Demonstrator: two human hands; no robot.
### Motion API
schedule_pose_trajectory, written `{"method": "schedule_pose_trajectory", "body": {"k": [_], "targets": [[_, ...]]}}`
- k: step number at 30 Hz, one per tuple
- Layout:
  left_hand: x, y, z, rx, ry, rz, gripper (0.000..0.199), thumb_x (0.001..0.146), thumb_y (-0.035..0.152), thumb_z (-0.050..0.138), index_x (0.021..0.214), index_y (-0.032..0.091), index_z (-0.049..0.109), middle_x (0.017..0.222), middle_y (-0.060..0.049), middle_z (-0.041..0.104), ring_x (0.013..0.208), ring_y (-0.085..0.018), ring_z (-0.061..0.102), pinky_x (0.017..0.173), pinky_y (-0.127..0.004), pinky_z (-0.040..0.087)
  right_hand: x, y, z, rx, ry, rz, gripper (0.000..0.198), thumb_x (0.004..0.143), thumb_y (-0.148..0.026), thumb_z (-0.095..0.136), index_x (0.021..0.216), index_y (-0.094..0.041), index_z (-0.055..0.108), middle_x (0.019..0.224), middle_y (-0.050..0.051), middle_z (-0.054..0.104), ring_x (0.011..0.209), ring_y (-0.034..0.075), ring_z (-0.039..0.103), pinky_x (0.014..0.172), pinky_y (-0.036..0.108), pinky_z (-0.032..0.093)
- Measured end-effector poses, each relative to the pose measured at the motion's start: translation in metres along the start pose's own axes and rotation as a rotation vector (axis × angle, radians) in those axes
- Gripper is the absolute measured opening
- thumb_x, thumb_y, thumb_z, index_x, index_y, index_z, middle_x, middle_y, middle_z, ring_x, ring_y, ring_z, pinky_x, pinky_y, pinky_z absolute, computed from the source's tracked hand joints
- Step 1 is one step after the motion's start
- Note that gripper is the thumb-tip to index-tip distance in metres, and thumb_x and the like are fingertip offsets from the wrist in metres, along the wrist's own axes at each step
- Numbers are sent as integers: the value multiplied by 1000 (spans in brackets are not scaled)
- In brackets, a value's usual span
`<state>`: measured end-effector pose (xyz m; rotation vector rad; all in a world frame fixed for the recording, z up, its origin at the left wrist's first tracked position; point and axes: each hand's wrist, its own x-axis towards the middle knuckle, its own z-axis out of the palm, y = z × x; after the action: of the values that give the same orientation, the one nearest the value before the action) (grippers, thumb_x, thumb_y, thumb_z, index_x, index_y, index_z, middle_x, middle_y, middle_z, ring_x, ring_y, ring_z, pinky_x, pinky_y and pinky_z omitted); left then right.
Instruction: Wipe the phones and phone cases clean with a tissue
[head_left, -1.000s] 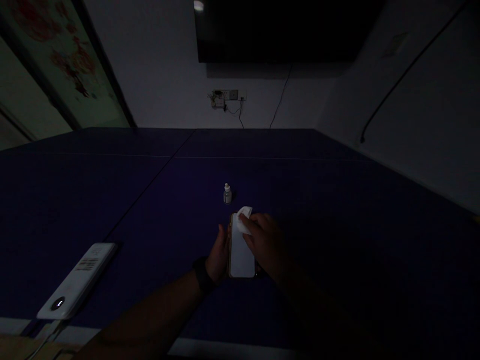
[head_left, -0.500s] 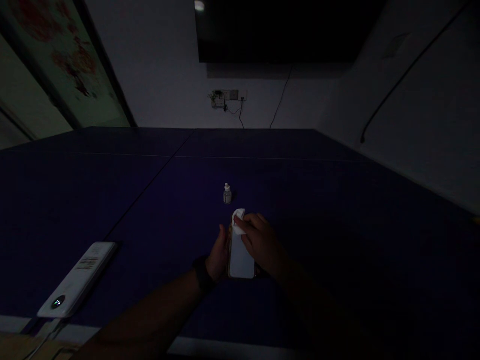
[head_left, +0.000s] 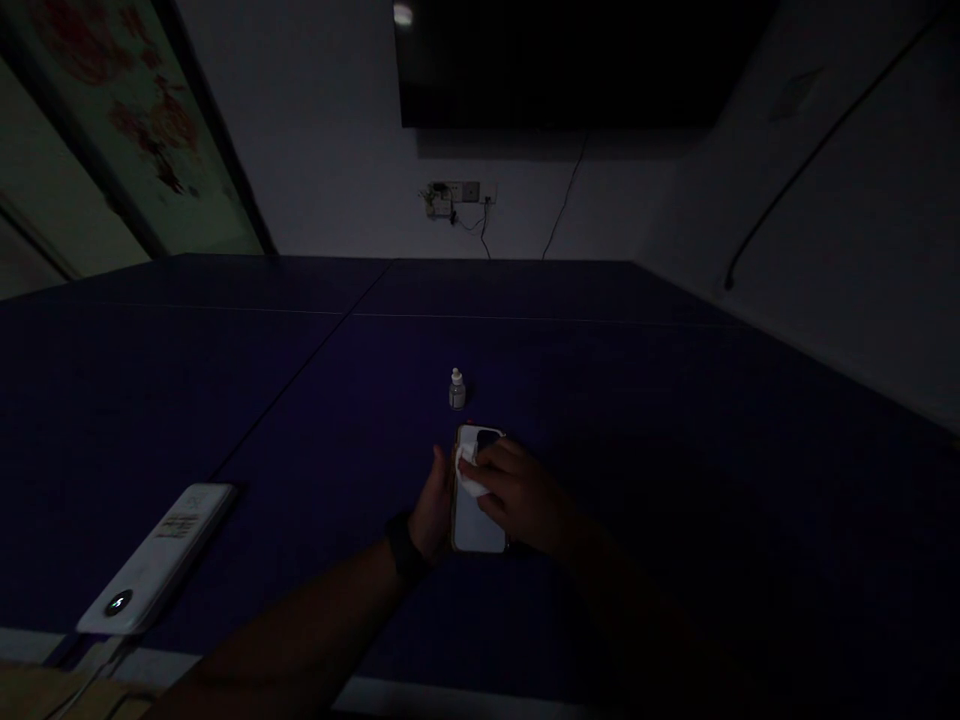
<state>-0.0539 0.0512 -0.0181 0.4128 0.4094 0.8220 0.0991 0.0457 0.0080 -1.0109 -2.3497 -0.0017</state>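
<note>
My left hand (head_left: 433, 508), with a dark band on its wrist, grips a phone (head_left: 478, 528) along its left edge. The phone's pale back faces up, and its dark camera area shows at the top right. Pinched in my right hand (head_left: 521, 492) is a crumpled white tissue (head_left: 471, 474), pressed on the upper left of the phone's back. My right fingers cover part of the phone. Just beyond the phone, a small clear bottle (head_left: 457, 393) with a white cap and a label stands upright.
A white power bank (head_left: 159, 560) with a lit round display and cables lies at the left on the dark blue table (head_left: 315, 430). Beyond the table, sockets (head_left: 457, 192) with wires and a large dark screen (head_left: 585, 65) are on the wall. The room is dim.
My right hand has slid the tissue down the phone from its top end, baring the top edge and camera area. My left hand keeps its hold; the bottle stands where it was.
</note>
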Motion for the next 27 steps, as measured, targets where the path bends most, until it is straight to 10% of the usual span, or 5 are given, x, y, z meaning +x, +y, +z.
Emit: {"method": "schedule_pose_trajectory", "body": {"k": [27], "targets": [[0,6,5,-25,83,28,71,99,66,27,148,18,50,115,-14,72,110,-29,69,96,-40,51,2,-9,1,-161,60,155,30,84,-13,68,113,-17,73,91,8,69,89,26,58,80,41,48]]}}
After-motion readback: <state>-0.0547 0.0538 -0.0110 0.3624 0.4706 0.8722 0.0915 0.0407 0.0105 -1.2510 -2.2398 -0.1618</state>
